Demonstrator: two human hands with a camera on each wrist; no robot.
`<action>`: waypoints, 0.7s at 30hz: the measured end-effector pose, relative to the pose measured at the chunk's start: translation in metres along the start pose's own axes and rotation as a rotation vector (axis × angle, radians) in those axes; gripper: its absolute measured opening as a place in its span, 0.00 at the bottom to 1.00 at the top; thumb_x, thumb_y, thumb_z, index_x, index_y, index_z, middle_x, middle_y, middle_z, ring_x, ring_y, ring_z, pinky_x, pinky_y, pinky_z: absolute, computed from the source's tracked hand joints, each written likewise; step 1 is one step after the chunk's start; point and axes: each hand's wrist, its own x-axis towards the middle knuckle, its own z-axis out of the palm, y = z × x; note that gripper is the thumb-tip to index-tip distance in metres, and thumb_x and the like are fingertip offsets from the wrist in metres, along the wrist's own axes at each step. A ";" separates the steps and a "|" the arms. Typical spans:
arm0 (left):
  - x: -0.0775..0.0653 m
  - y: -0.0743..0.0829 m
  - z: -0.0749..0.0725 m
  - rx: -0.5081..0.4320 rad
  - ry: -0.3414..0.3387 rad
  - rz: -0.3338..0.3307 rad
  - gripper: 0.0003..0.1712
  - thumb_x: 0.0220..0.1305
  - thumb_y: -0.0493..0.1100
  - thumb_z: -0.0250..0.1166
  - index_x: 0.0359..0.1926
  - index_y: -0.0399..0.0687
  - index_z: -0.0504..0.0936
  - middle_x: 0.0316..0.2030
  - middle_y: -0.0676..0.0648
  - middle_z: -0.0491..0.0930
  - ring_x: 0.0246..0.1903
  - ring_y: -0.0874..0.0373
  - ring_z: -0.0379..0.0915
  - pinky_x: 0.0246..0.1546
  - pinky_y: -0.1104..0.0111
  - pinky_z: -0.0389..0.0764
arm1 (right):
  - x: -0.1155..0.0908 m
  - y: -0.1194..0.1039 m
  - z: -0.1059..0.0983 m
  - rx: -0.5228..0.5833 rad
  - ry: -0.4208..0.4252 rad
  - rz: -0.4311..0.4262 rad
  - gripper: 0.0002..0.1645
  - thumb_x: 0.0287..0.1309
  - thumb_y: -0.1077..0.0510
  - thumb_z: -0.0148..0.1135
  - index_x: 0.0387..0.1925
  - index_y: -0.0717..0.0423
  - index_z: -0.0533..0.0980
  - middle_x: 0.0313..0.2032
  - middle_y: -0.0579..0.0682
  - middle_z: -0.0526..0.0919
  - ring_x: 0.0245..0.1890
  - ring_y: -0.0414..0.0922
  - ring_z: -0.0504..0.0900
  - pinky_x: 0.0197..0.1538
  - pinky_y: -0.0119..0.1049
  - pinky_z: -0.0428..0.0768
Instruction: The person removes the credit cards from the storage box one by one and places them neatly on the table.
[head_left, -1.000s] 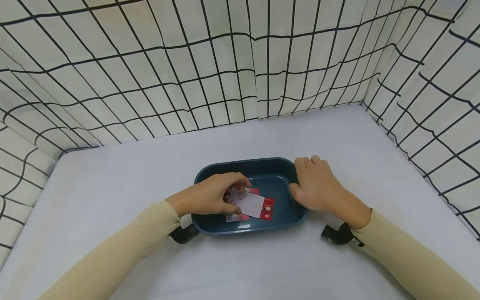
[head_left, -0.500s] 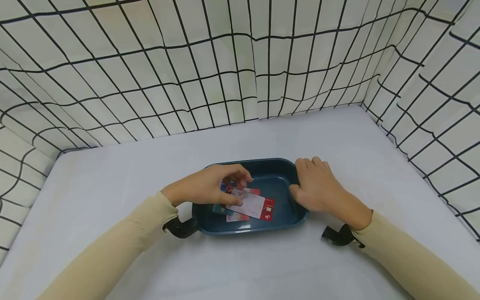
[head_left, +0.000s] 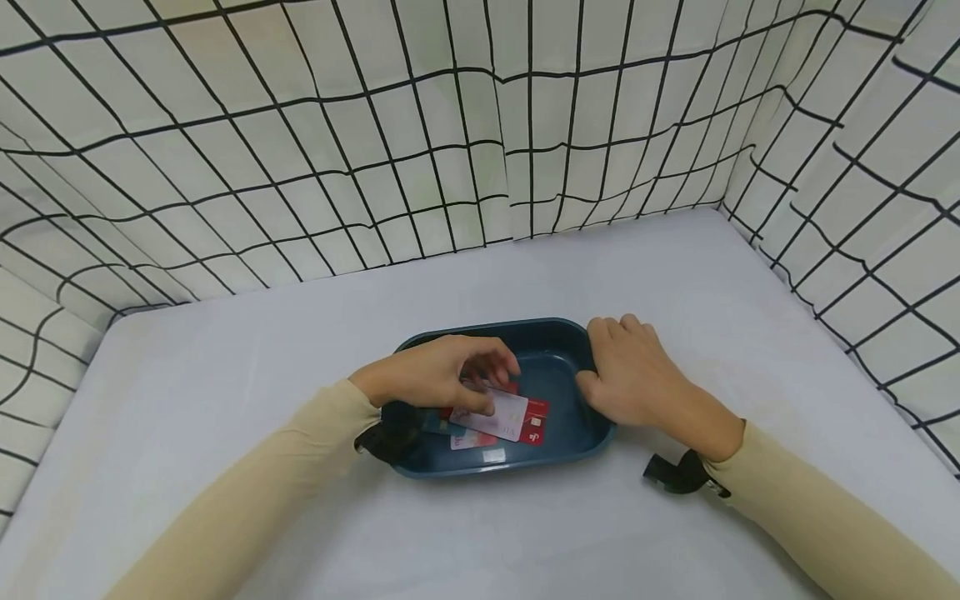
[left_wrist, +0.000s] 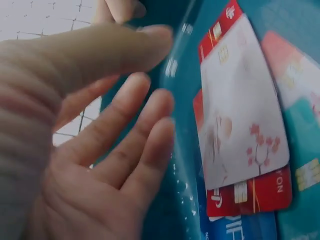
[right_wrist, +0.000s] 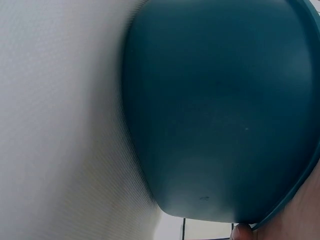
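A dark teal oblong tray (head_left: 561, 371) holds several overlapping bank-style cards. On top lies a white card with pink blossoms (left_wrist: 245, 110), and a red card (left_wrist: 275, 192) with a chip sticks out beneath it. A blue card (left_wrist: 240, 229) and a green card (left_wrist: 305, 137) lie around them. Above the pile my left hand (head_left: 435, 371) hangs with thumb and fingers apart and nothing between them. My right hand (head_left: 633, 375) grips the tray's right rim, thumb on the inner side. The right wrist view is mostly filled by the outer wall of the tray (right_wrist: 220, 110).
The tray stands on a white-covered table (head_left: 300, 367). Black wire mesh (head_left: 442, 150) with white backing rises along the back and both sides. A black wrist mount (head_left: 386, 437) on the left arm overlaps the tray's left end.
My left hand drew back left from the white card, uncovering blue-green cards, then moved right again over the pile. The cards have hardly shifted. The right hand keeps its place on the rim.
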 end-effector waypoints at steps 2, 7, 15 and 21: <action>0.004 -0.004 0.002 -0.026 -0.037 -0.003 0.27 0.62 0.37 0.72 0.61 0.50 0.77 0.55 0.46 0.83 0.55 0.53 0.79 0.60 0.64 0.83 | 0.000 0.000 0.000 -0.002 -0.001 -0.002 0.17 0.56 0.53 0.56 0.42 0.62 0.72 0.32 0.54 0.76 0.38 0.52 0.68 0.41 0.42 0.63; 0.012 -0.012 0.005 -0.038 -0.106 -0.011 0.29 0.62 0.36 0.72 0.63 0.50 0.76 0.58 0.48 0.81 0.57 0.56 0.77 0.65 0.64 0.80 | 0.001 0.000 0.001 -0.001 0.001 -0.006 0.17 0.56 0.53 0.56 0.42 0.62 0.72 0.32 0.54 0.76 0.38 0.52 0.68 0.41 0.42 0.63; 0.015 -0.018 0.007 0.012 -0.115 -0.010 0.31 0.61 0.36 0.72 0.64 0.56 0.76 0.61 0.53 0.78 0.60 0.59 0.74 0.68 0.61 0.76 | 0.000 0.000 0.001 -0.005 0.007 -0.002 0.16 0.56 0.53 0.56 0.41 0.62 0.72 0.31 0.54 0.75 0.37 0.52 0.67 0.40 0.41 0.62; 0.015 -0.022 0.007 0.050 -0.118 -0.022 0.33 0.58 0.37 0.74 0.64 0.59 0.76 0.60 0.55 0.76 0.57 0.59 0.71 0.64 0.62 0.75 | 0.000 0.001 0.002 -0.001 0.004 -0.005 0.16 0.56 0.54 0.55 0.41 0.62 0.71 0.31 0.54 0.75 0.37 0.52 0.67 0.40 0.41 0.62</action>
